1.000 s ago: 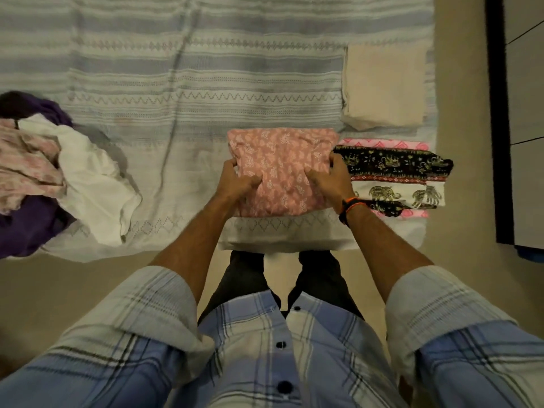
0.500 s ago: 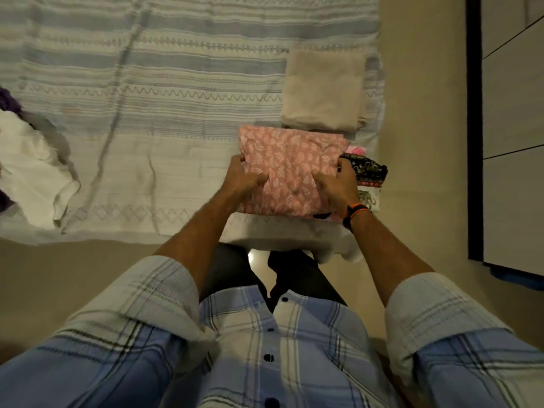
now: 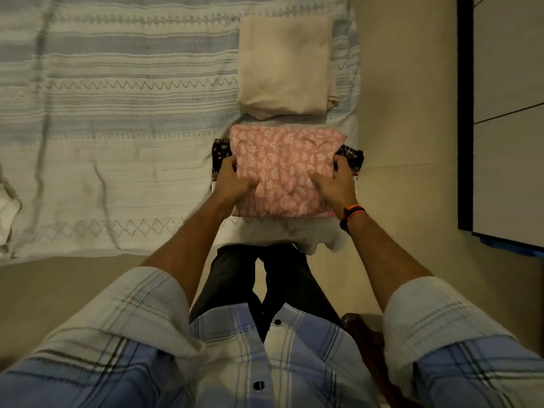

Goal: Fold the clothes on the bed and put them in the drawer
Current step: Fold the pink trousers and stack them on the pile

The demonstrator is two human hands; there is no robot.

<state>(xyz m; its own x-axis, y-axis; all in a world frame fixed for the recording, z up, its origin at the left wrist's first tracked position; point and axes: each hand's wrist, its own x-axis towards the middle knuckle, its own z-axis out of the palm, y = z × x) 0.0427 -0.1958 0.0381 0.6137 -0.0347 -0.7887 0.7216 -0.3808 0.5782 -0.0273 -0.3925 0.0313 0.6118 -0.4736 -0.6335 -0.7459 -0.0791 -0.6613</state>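
Head view, looking down along both forearms to the edge of the bed (image 3: 117,142). Left hand (image 3: 232,184) and right hand (image 3: 334,184) grip opposite sides of one folded pink garment (image 3: 282,169) with a white leaf print, thumbs pressed on its top face and fingers curled round its side edges. The pink garment lies on top of a dark patterned garment (image 3: 220,151), of which only the two ends show, one beyond each hand; whether the fingers also clasp that lower piece cannot be told. One folded cream cloth (image 3: 285,66) lies just beyond the pair, apart from them, near the bed's right edge. Part of one white cloth (image 3: 7,213) shows at the far left edge. Folded pieces counted: three. An orange-and-black band (image 3: 351,214) circles the right wrist. No writing or label is readable.
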